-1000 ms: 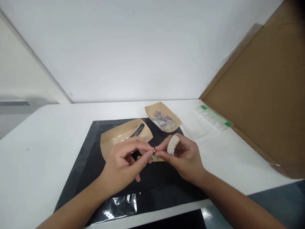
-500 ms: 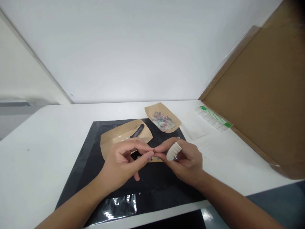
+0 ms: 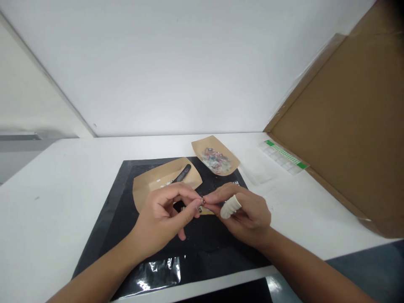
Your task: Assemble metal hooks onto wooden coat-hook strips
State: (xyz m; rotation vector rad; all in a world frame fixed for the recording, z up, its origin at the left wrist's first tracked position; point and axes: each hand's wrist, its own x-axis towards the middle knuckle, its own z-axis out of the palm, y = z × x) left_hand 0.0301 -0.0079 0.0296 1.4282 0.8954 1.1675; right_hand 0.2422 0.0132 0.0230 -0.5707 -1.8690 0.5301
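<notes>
Above the black mat, my left hand and my right hand meet fingertip to fingertip. Between the pinched thumbs and forefingers is a tiny shiny metal piece, too small to name. Both hands are closed on it. A pale finger cot covers one finger of my right hand. Just below the fingertips, part of a tan piece with small items on it shows, mostly hidden by my hands.
Behind my left hand stands a cardboard tray with a black-handled tool and white bits. A second cardboard tray holds small plastic packets. A clear compartment box with green labels lies beside a large cardboard panel.
The right hand has shifted and turned slightly, its covered finger moving a little lower. More of the metal piece shows between the fingertips. The left hand is almost still.
</notes>
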